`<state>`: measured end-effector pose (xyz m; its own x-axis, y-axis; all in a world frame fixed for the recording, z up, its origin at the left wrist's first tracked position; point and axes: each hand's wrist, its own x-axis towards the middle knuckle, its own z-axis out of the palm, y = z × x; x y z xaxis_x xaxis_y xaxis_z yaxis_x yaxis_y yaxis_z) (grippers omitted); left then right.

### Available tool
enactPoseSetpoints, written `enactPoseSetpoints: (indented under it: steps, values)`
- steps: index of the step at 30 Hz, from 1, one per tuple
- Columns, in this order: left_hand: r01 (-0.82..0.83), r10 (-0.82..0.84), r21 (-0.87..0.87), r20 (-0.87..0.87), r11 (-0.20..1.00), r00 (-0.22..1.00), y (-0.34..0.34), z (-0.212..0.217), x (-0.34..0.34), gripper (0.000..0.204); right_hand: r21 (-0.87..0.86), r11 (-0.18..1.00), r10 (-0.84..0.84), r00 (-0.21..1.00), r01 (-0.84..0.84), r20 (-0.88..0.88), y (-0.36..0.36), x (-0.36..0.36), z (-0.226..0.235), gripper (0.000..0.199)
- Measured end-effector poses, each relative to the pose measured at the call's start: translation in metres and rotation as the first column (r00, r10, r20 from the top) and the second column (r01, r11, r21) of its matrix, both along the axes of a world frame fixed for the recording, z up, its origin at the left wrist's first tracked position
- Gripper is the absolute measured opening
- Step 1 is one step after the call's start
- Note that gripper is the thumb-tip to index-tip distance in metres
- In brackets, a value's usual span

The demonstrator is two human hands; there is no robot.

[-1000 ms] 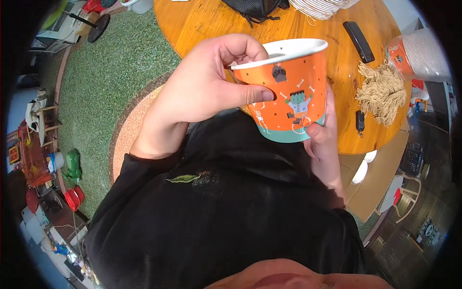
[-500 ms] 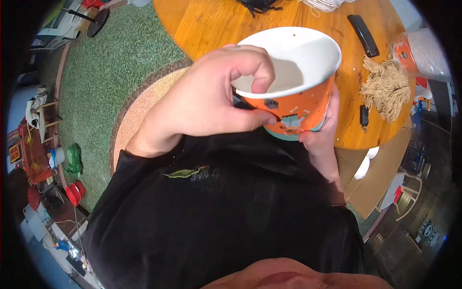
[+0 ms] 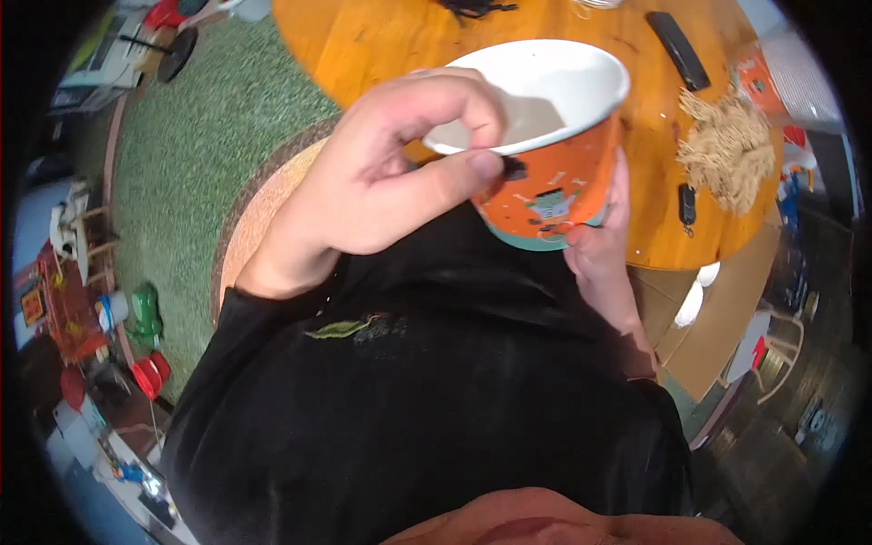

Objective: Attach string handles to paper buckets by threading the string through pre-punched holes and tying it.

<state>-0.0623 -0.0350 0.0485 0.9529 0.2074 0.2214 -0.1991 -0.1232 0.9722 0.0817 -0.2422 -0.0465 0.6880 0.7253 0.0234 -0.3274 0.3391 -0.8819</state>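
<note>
Tilted over the near edge of the table is a large orange paper cup (image 3: pixel 554 186) with a white inside, a teal base band and small printed pictures. Its wide mouth faces up and away from me, and no contents show in the part I can see. My left hand (image 3: pixel 409 154) pinches the cup's near-left rim, with the thumb outside and the curled fingers over the inside. From the right, my right hand (image 3: pixel 599 241) supports the lower side and base; most of its fingers are hidden behind the cup.
On the round wooden table (image 3: pixel 363 45) lie a black bar-shaped object (image 3: pixel 677 50), a heap of beige noodle-like strands (image 3: pixel 727 150) and a small black key fob (image 3: pixel 687 207). A stack of similar cups (image 3: pixel 799 82) in clear wrap lies at the right edge. Cardboard (image 3: pixel 718 318) is below.
The cup has shifted slightly left and turned a little, so its printed picture sits differently. My left thumb has slid up toward the rim.
</note>
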Motion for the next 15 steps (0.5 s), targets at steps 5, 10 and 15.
enactPoseSetpoints:
  steps: [5,10,15]
  values:
    - [-0.057,0.045,0.212,0.059,0.976,0.997,0.003,-0.008,0.006,0.016,0.038,0.998,0.042,0.999,-0.043,0.022,0.002,0.01,-0.004,0.13]
    - [-0.077,0.073,0.146,0.028,0.986,0.997,-0.004,-0.008,0.007,0.024,0.056,0.991,0.121,0.993,-0.122,0.017,-0.004,0.017,-0.003,0.128]
    - [-0.254,0.112,0.608,0.262,0.753,0.958,-0.005,-0.003,0.022,0.032,-0.174,0.985,0.08,0.906,-0.007,0.416,-0.015,0.033,-0.009,0.101]
